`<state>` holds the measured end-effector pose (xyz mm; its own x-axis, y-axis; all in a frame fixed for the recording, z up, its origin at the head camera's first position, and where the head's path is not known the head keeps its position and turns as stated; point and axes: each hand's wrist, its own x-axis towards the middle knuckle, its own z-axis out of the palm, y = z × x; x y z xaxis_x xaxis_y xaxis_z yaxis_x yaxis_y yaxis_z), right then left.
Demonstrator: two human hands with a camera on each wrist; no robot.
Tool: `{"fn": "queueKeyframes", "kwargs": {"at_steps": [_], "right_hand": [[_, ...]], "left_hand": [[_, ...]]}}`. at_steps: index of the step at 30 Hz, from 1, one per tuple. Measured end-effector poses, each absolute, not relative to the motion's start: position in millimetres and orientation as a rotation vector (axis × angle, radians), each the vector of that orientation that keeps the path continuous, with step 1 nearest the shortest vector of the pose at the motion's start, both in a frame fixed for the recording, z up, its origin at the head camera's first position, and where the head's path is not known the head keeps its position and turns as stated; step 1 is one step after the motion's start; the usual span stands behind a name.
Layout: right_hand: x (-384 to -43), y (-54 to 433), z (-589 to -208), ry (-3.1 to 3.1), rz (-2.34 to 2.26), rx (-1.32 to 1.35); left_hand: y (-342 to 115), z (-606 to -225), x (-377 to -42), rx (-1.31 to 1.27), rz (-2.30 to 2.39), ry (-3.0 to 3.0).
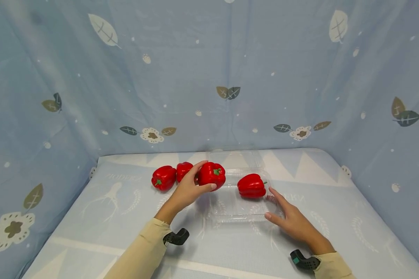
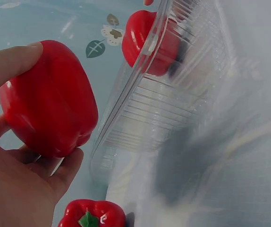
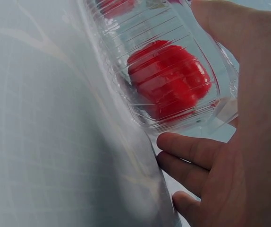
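Observation:
A red bell pepper (image 1: pixel 211 175) with a green stem is held up in my left hand (image 1: pixel 190 188), thumb and fingers around its sides. It hangs beside the left wall of a clear plastic container (image 1: pixel 227 211), whose lid (image 1: pixel 235 159) is folded back. Inside the container, toward the right, a second red bell pepper (image 1: pixel 251 186) lies on its side, also visible through the ribbed wall in the right wrist view. My right hand (image 1: pixel 291 219) is at the container's right side, thumb and fingers spread and only loosely bent around its front right corner.
Two more red bell peppers stand on the cloth left of the container, one at the far left (image 1: pixel 163 178), the other (image 1: pixel 183 170) partly behind my left hand. A patterned cloth (image 1: pixel 125 228) covers the table; blue curtains (image 1: pixel 195 77) hang behind and at both sides.

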<state>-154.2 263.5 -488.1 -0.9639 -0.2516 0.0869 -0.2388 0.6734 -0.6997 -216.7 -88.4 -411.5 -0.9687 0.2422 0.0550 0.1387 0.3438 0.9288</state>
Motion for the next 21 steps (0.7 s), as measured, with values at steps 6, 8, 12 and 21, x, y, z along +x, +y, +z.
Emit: {"fn": "queueKeyframes", "kwargs": {"at_steps": [6, 8, 12, 21], "right_hand": [[-153.7, 263.7, -487.3, 2.858, -1.185, -0.420], [-154.1, 263.3, -487.3, 2.854, -1.189, -0.419], [-154.6, 262.3, -487.6, 2.846, -1.195, -0.402], [-154.2, 261.7, -486.9, 2.849, -1.181, -0.378]], "left_hand": [[-86.1, -411.5, -221.1, 0.396, 1.692, 2.479], [-84.9, -412.6, -222.8, 0.404, 1.675, 2.479], [-81.9, -413.8, -224.5, 0.417, 1.653, 2.494], [-80.9, -410.0, -226.1, 0.441, 1.608, 2.513]]}}
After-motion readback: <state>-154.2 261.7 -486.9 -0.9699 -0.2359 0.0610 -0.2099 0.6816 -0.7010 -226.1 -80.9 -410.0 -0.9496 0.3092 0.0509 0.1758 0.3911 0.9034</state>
